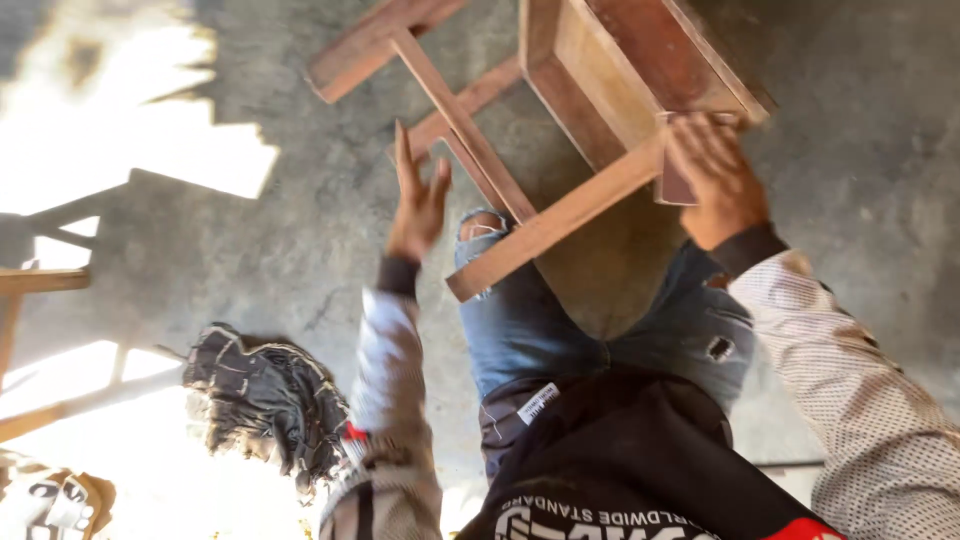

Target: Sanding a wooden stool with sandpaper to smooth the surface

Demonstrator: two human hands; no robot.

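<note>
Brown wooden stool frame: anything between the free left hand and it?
Nothing visible. The open left hand hangs just left of the brown wooden stool frame, bare grey concrete floor behind it. The right hand grips a frame corner.

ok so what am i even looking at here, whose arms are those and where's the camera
The one picture comes from a camera worn on a person's head, looking down, so you see their own body from above: dark top at the bottom edge, torn blue jeans in the middle. There is no machine, only two bare hands.

The right hand grips a corner of a wooden stool frame, which is tipped over and rests against the person's knees. The left hand is open, fingers spread, in the air beside one of the frame's rails; it holds nothing, and the picture is blurred there.

Underneath is a grey concrete floor with bright sun patches. A dark crumpled cloth lies beside the left arm, and another wooden frame shows at the left edge.
</note>
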